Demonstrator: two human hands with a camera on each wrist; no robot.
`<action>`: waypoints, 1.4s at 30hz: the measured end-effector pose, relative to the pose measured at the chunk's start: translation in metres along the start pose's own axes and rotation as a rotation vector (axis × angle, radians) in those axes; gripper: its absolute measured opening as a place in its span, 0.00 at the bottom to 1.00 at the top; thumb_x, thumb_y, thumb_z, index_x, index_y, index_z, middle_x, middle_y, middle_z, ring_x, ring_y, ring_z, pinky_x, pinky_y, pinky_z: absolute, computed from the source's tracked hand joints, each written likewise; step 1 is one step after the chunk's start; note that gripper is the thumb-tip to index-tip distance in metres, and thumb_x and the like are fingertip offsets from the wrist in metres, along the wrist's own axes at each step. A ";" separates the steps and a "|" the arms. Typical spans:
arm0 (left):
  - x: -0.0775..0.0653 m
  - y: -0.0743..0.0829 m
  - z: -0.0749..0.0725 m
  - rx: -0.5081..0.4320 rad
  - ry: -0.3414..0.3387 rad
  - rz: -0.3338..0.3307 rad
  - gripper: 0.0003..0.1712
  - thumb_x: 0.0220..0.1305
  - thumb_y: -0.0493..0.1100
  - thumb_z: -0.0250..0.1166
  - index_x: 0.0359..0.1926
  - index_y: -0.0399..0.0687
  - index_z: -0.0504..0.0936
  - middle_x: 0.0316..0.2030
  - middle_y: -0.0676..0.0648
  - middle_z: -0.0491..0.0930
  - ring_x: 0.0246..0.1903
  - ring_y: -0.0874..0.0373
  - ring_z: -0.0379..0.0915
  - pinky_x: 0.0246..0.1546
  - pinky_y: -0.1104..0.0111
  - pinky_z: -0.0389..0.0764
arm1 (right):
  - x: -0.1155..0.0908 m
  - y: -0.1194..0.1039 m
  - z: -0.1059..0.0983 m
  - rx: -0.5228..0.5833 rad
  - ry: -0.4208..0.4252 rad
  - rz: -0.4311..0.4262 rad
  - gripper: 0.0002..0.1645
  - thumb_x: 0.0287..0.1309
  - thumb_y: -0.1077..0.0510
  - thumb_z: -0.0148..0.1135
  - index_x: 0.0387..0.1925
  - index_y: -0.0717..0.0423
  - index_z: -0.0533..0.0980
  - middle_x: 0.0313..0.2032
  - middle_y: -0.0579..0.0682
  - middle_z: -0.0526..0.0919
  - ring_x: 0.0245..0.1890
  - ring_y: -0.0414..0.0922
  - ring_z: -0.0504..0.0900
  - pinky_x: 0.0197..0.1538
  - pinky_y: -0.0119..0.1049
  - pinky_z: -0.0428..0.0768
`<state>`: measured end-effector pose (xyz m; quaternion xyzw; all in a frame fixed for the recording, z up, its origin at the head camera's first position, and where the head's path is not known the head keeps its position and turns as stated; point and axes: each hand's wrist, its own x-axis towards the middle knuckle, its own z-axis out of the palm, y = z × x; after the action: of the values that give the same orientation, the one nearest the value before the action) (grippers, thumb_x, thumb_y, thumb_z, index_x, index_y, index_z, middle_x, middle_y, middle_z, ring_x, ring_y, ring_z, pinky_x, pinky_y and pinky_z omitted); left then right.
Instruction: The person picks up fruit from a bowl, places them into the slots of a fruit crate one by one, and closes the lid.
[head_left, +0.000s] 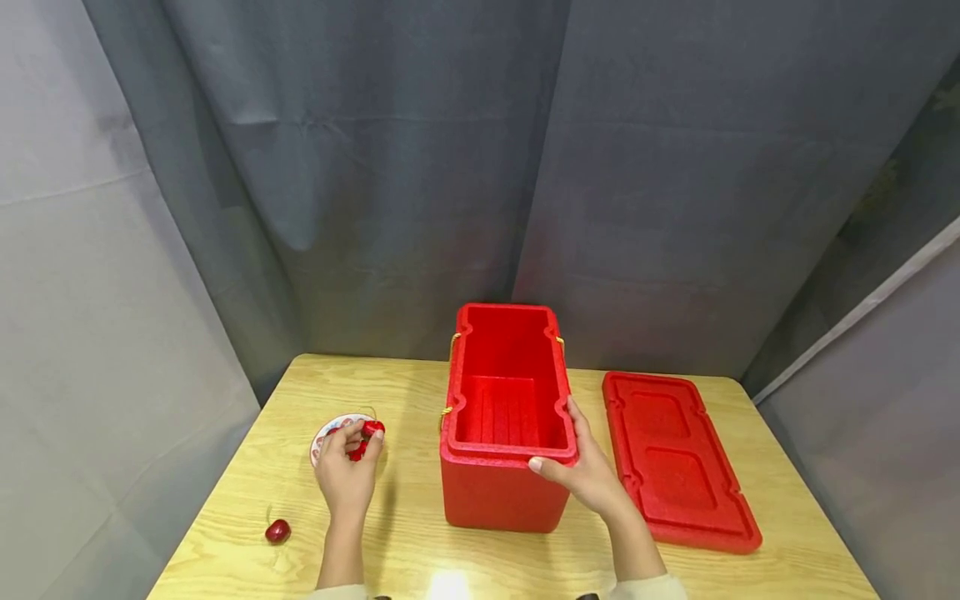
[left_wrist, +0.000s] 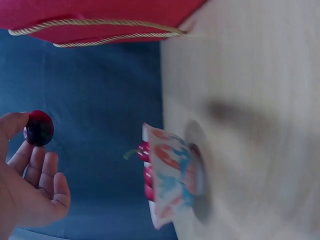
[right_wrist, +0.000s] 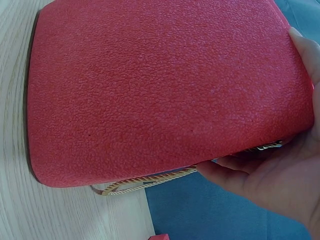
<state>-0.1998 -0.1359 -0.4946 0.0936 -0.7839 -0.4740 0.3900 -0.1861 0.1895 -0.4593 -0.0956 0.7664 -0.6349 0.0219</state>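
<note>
Between thumb and fingertips my left hand [head_left: 349, 475] pinches a dark red cherry [left_wrist: 38, 128], raised above a small patterned bowl [left_wrist: 172, 175]. More red cherries [left_wrist: 148, 185] lie in that bowl, one with a green stem. My right hand [head_left: 592, 475] grips the near right corner of a red foam box [head_left: 504, 496], its thumb over the front rim and its fingers along the right side. The box stands lidless on the table, and its ribbed floor shows bare from above. Gold cord handles [left_wrist: 95, 22] hang along its sides.
A red lid [head_left: 678, 467] lies flat on the table to the right of the box. One loose cherry [head_left: 277, 532] with a stem sits at the front left of the wooden table [head_left: 408, 392]. Grey curtains [head_left: 420, 167] stand behind and at the sides.
</note>
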 end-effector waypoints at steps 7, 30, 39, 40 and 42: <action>0.005 0.028 0.006 -0.088 -0.070 -0.029 0.16 0.48 0.38 0.73 0.39 0.38 0.83 0.31 0.42 0.78 0.30 0.51 0.75 0.33 0.62 0.75 | -0.006 -0.022 0.001 -0.001 -0.008 0.021 0.63 0.44 0.58 0.71 0.72 0.52 0.39 0.66 0.59 0.54 0.59 0.59 0.63 0.48 0.46 0.76; 0.032 0.103 0.013 -0.301 -0.316 -0.173 0.15 0.50 0.41 0.72 0.40 0.41 0.82 0.38 0.46 0.79 0.32 0.55 0.80 0.29 0.69 0.78 | 0.000 0.002 0.002 0.039 0.002 0.000 0.63 0.41 0.55 0.74 0.72 0.43 0.42 0.64 0.51 0.58 0.58 0.57 0.65 0.45 0.44 0.78; 0.041 0.125 0.016 -0.361 -0.390 -0.177 0.15 0.51 0.41 0.72 0.40 0.42 0.82 0.35 0.46 0.82 0.32 0.53 0.79 0.31 0.65 0.78 | -0.003 -0.004 0.004 0.035 -0.006 -0.004 0.64 0.42 0.55 0.73 0.72 0.46 0.40 0.64 0.53 0.57 0.58 0.58 0.64 0.45 0.45 0.78; 0.042 0.128 0.017 -0.369 -0.398 -0.177 0.15 0.51 0.40 0.72 0.41 0.42 0.81 0.35 0.46 0.81 0.32 0.53 0.79 0.31 0.65 0.77 | -0.004 -0.009 0.004 0.034 -0.010 -0.003 0.64 0.42 0.56 0.72 0.72 0.47 0.40 0.64 0.54 0.57 0.58 0.59 0.64 0.45 0.45 0.78; 0.043 0.134 0.018 -0.394 -0.417 -0.164 0.15 0.51 0.40 0.71 0.41 0.39 0.81 0.35 0.44 0.81 0.33 0.51 0.78 0.29 0.66 0.77 | -0.006 -0.019 0.004 0.029 -0.017 0.006 0.63 0.44 0.57 0.71 0.72 0.51 0.39 0.64 0.56 0.56 0.58 0.59 0.64 0.46 0.45 0.77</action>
<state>-0.2119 -0.0743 -0.3677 -0.0203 -0.7299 -0.6560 0.1914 -0.1767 0.1830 -0.4418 -0.0985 0.7570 -0.6452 0.0319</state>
